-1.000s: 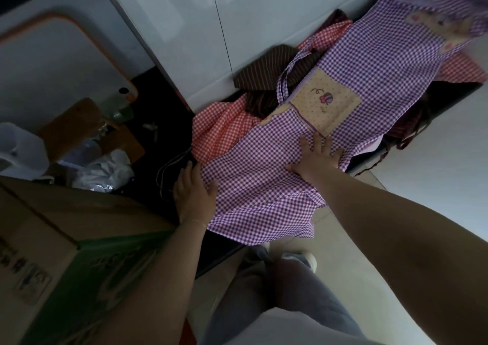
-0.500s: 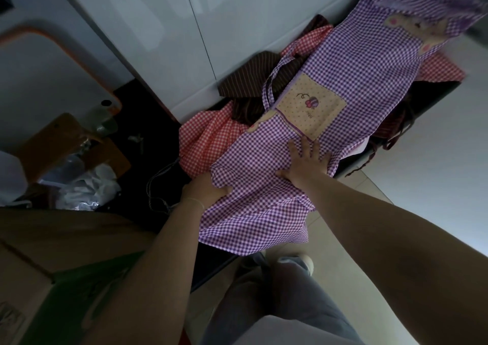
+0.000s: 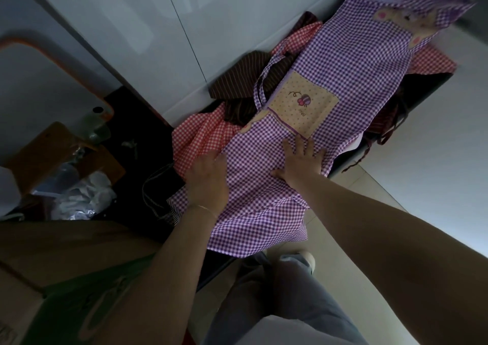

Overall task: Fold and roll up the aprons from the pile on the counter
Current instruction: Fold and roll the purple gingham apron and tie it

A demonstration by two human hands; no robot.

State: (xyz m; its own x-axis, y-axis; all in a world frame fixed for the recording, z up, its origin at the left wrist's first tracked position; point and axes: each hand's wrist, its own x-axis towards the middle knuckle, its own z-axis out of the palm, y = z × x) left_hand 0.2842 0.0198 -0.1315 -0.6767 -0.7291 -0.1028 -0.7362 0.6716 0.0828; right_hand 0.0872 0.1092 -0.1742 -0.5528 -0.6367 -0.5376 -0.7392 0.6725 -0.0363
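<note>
Dark surface runs under white cabinet fronts. Purple gingham apron spread long across pile, near edge hanging over surface edge below hands. Left hand flat, fingers straight, pressing apron's left edge. Right hand flat, fingers spread wide, just below beige pocket. Red check apron and brown striped apron beyond left hand. Cardboard box left of left forearm.

not much to read here tbh. the beige pocket on the purple checked apron has a tiny stitched word under the little embroidered motif, too small and upside down to make out. the cardboard box bottom left has print, also unreadable
</note>
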